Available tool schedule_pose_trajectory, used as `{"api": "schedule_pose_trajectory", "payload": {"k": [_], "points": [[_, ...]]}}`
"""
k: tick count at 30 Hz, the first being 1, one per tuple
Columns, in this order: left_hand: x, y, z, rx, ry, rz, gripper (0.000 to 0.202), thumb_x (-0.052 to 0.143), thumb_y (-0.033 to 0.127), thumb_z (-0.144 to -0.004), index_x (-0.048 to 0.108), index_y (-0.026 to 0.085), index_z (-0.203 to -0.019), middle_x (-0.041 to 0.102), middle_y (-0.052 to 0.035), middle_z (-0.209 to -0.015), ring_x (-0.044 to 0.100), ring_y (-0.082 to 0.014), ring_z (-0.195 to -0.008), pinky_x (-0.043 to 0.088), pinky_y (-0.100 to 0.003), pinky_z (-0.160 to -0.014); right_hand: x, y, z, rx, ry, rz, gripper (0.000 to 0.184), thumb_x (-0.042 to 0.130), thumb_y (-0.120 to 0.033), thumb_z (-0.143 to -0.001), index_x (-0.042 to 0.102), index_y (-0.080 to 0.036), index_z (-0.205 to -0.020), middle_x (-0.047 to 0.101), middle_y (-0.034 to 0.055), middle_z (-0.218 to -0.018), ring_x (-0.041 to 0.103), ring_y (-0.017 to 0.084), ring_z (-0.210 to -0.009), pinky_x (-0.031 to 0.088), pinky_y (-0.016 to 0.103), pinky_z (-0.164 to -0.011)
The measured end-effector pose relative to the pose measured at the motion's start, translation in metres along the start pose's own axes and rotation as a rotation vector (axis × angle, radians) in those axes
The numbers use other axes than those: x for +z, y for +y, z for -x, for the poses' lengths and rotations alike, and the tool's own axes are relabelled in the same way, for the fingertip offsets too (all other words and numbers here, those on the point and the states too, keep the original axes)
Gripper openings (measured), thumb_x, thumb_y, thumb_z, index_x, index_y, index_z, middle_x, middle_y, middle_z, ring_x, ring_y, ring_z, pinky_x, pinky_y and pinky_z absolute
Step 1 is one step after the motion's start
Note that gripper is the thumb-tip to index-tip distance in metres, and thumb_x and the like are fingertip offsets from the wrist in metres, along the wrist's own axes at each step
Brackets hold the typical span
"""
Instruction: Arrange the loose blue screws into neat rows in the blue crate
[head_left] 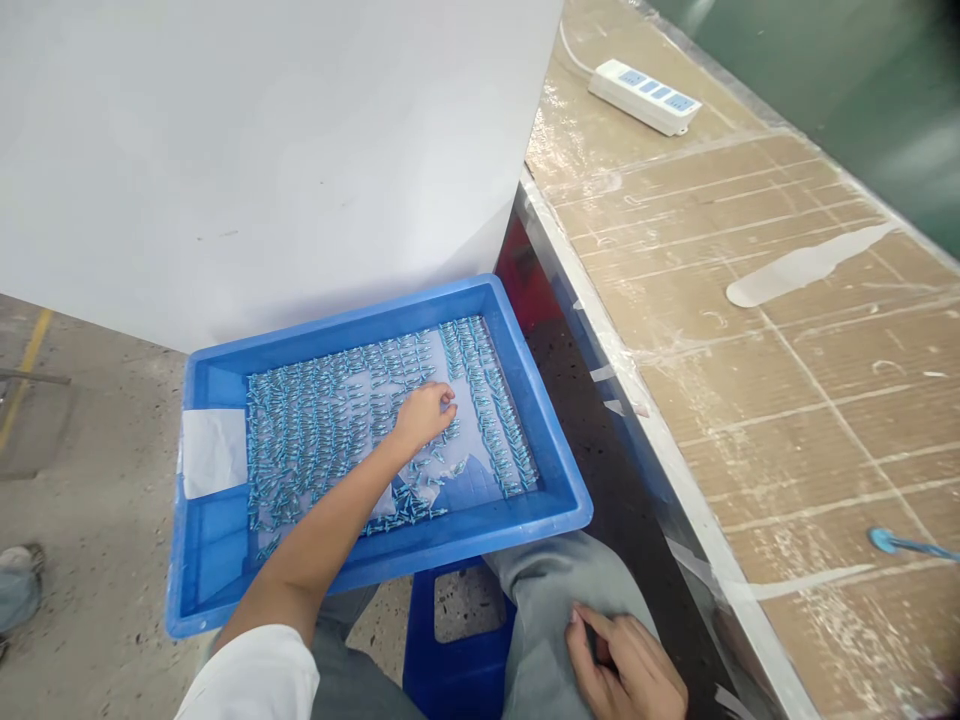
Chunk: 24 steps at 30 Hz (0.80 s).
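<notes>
A blue plastic tray [352, 565] rests on a blue stool beside my knees. Its floor carries a white sheet covered with several small blue-tipped parts [315, 420] laid in rows. My left hand [426, 412] reaches into the tray with fingers pinched together on one of the small parts near the middle. My right hand [624, 668] lies on my grey trouser leg at the lower right, fingers curled loosely against the cloth, holding nothing that shows.
A cardboard-covered workbench [765, 330] runs along the right, with a white power strip [643, 95] at its far end and a blue-handled tool [907, 545] near the right edge. A white panel [262, 150] stands behind the tray. Another person's shoe [19, 575] shows at left.
</notes>
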<state>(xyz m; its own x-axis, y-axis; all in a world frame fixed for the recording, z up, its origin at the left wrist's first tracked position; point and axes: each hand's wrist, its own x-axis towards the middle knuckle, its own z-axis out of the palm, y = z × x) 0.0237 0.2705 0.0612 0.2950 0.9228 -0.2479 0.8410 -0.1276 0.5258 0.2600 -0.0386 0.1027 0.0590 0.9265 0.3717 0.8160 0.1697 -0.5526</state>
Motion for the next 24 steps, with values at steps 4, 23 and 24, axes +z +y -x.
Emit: {"api": "schedule_pose_trajectory", "payload": {"k": [4,23,24], "points": [[0.006,-0.005,0.018,-0.059,-0.109,-0.073,0.017,0.064,0.021,-0.082,0.071,0.023,-0.097,0.073,-0.0038,-0.100,0.067,-0.0200,-0.099,0.050,-0.030,-0.093,0.000,-0.001,-0.001,0.015,-0.001,-0.007,0.019,0.070,-0.010,-0.080,0.069,-0.020,-0.096,0.051,-0.0050,-0.058,0.047,0.010,-0.047,0.043,0.028,-0.051],[0.023,0.010,-0.007,-0.219,0.020,-0.163,0.021,0.059,0.035,-0.089,0.071,0.025,-0.101,0.075,-0.0068,-0.097,0.069,-0.0241,-0.095,0.050,-0.033,-0.081,0.000,-0.003,-0.004,-0.013,0.000,-0.005,0.020,0.071,-0.009,-0.081,0.067,-0.019,-0.098,0.052,-0.0045,-0.060,0.046,0.010,-0.049,0.043,0.027,-0.051],[0.023,0.011,-0.011,-0.231,0.026,-0.155,0.021,0.059,0.036,-0.088,0.071,0.025,-0.102,0.076,-0.0069,-0.097,0.069,-0.0243,-0.096,0.050,-0.033,-0.081,0.000,-0.003,-0.004,-0.014,0.001,0.002,0.020,0.071,-0.009,-0.081,0.067,-0.019,-0.098,0.051,-0.0050,-0.059,0.046,0.010,-0.049,0.042,0.027,-0.051]]}}
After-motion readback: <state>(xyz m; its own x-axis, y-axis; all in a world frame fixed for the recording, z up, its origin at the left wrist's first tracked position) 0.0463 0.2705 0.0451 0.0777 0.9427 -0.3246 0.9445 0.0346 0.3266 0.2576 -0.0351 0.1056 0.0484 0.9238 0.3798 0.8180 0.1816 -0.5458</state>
